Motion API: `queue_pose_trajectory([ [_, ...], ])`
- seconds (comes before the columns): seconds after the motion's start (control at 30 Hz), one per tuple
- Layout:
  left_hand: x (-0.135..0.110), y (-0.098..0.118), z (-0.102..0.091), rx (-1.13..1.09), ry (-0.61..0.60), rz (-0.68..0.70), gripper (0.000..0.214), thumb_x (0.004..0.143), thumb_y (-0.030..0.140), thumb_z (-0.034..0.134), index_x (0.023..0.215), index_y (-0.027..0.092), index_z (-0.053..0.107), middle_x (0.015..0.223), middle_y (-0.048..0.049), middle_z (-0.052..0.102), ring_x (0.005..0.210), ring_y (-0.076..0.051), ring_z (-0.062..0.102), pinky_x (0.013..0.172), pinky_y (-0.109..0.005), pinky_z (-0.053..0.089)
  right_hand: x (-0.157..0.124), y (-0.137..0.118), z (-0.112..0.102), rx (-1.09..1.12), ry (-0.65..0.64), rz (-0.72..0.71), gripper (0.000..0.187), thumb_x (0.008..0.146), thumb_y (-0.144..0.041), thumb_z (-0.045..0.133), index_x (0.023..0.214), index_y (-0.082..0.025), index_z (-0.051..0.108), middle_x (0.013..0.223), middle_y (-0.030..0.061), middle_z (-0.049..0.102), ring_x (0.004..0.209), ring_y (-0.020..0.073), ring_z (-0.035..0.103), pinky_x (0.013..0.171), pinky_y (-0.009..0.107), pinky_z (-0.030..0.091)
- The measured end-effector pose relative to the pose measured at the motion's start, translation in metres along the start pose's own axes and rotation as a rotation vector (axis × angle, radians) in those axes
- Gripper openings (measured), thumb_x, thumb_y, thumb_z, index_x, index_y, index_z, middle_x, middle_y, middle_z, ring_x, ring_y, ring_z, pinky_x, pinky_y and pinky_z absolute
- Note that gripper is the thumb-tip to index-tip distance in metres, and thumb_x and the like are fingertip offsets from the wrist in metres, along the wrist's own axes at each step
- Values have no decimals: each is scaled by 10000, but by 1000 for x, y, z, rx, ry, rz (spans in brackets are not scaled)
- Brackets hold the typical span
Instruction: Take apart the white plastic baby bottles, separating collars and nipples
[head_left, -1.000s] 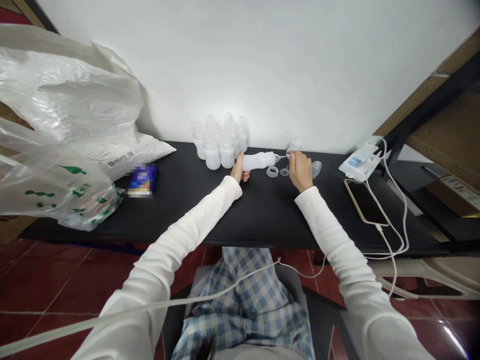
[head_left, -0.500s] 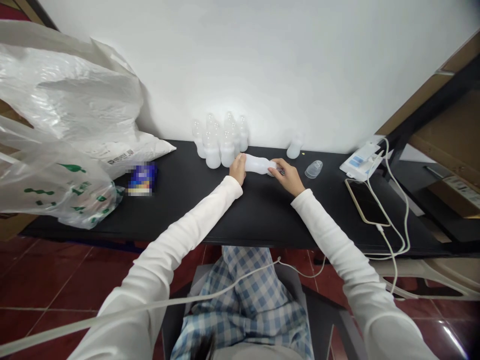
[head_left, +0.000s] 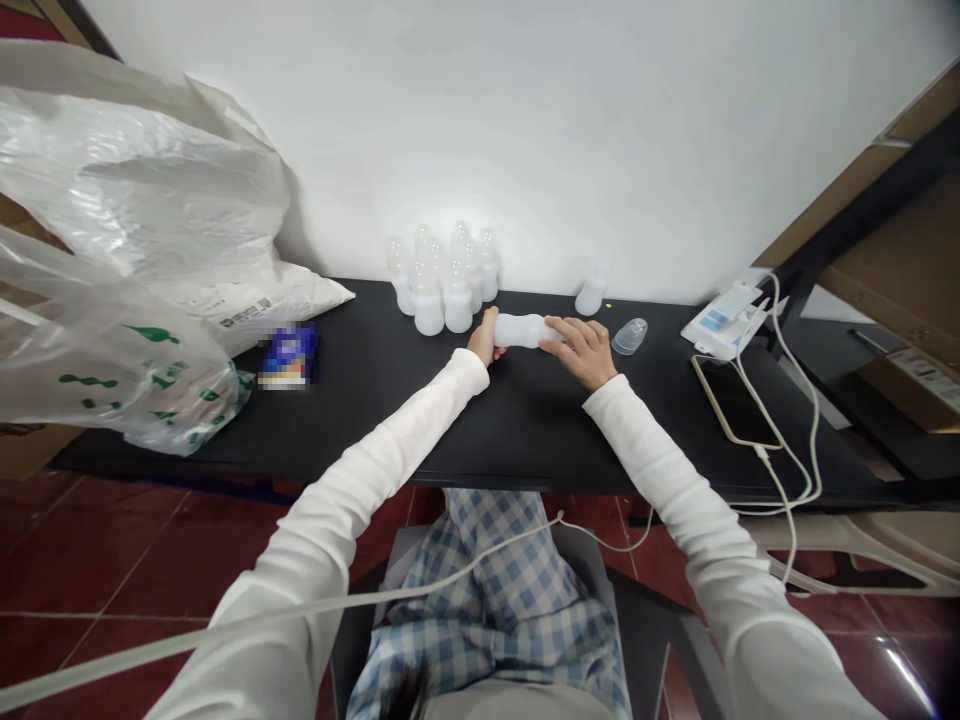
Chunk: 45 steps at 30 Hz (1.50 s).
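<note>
A white translucent bottle (head_left: 519, 330) lies sideways just above the black table (head_left: 375, 420), held between both my hands. My left hand (head_left: 484, 341) grips its base end. My right hand (head_left: 586, 350) is closed around its neck end, and what sits at the neck is hidden by the fingers. A clear cap (head_left: 628, 337) lies on the table just right of my right hand. A single small bottle (head_left: 591, 294) stands by the wall beyond it.
Several finished white bottles (head_left: 444, 275) stand in a cluster at the wall. Big plastic bags (head_left: 120, 280) fill the left side, with a blue packet (head_left: 287, 357) beside them. A phone (head_left: 733, 401), a white box (head_left: 721, 318) and cables lie at the right.
My right hand came in from the small parts on the table to the bottle's neck and closed on it. The loose rings near the bottle are no longer seen.
</note>
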<state>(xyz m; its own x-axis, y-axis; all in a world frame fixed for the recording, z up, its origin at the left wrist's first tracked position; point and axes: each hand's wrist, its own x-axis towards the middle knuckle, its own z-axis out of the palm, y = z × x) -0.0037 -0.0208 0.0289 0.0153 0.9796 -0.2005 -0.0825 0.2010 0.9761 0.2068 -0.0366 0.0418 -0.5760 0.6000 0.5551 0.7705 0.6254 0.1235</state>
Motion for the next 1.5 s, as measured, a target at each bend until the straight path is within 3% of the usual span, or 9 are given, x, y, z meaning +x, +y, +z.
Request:
queue_pose_trajectory([
  [0.17,0,-5,2,34,151,65,564,945,645,344,664,207,561,420,1,421,404,-136,411,428,-279,271,6,-8,-5,11,11,110,336,1010,-203,368,1208,-260,632,1291,105,673,1188,244,571,996,440,334],
  [0.37,-8,1,5,47,204,155,480,986,578,392,742,194,546,490,20,420,426,-105,389,448,-264,277,9,-8,-9,86,-36,168,541,1010,-498,390,1419,-150,457,1276,167,651,1157,301,550,1033,468,300],
  [0.5,-15,0,8,44,147,280,460,989,584,374,757,208,500,460,36,383,401,-103,363,424,-257,261,7,2,-8,30,-19,287,518,1031,-520,286,1214,-171,623,1117,134,696,1124,311,532,1018,487,286],
  [0.63,-15,-1,7,54,163,271,461,978,598,377,784,210,531,438,40,372,379,-111,352,414,-266,257,7,6,-10,32,-35,227,474,1028,-508,327,1029,-186,674,1036,125,705,1087,306,536,996,473,292],
  [0.77,-7,0,4,-16,226,124,482,952,624,422,793,195,573,455,34,362,370,-109,323,413,-282,228,7,-2,-13,44,20,182,390,1013,-428,427,1289,-207,591,1243,138,655,1151,301,531,986,449,302],
  [0.9,-1,1,1,-26,199,82,509,955,621,405,779,178,584,499,-10,477,371,-103,324,406,-286,233,5,-5,-14,16,67,158,330,1001,-215,390,1220,-276,629,1302,97,634,1198,274,530,989,442,300],
  [1.1,3,-4,2,15,127,160,471,928,631,467,853,182,586,612,-9,572,454,-104,444,408,-241,298,4,9,-14,-41,346,412,297,979,-313,435,1219,-252,600,1269,137,613,1198,313,532,995,507,314],
  [1.27,21,-9,15,40,40,331,433,774,428,773,990,195,480,1017,-66,683,866,-128,657,727,-226,497,6,8,-15,-15,496,571,529,971,-543,438,1353,-187,517,1200,185,623,1083,316,563,986,522,335],
  [1.5,69,10,51,536,-50,338,447,848,361,686,1212,251,451,1320,-92,663,1236,-277,579,1099,-479,361,6,9,-13,-27,536,667,590,998,-549,316,1465,-205,421,1167,173,598,1070,311,549,969,496,350],
])
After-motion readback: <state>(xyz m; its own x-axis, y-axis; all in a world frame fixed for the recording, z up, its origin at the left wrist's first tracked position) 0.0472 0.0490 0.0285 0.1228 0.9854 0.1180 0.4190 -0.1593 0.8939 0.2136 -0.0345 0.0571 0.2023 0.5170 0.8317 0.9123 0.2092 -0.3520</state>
